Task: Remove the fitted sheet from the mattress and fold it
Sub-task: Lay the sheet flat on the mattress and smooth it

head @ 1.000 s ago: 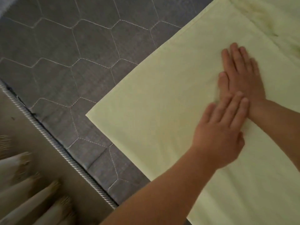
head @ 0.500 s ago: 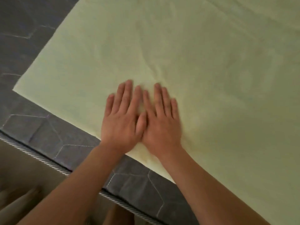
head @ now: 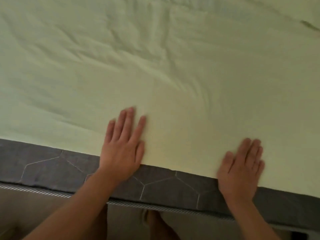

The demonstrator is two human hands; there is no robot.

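The pale yellow-green fitted sheet (head: 155, 66) lies spread flat over the grey quilted mattress (head: 52, 165), with soft wrinkles across its middle. Its near edge runs straight along the mattress top, leaving a grey strip bare. My left hand (head: 123, 146) lies flat with straight fingers on the sheet at that near edge. My right hand (head: 242, 165) presses flat on the same edge, well to the right of the left one.
A striped piping cord (head: 173, 207) runs along the mattress's near border. Below it are the bed's side and my bare foot (head: 159, 224) on the floor. A dark fold or gap (head: 310, 25) shows in the sheet at the far right.
My hands were side by side and touching on the sheet; now they have slid apart along the near edge, the right one going far to the right. The view has swung over the sheet.
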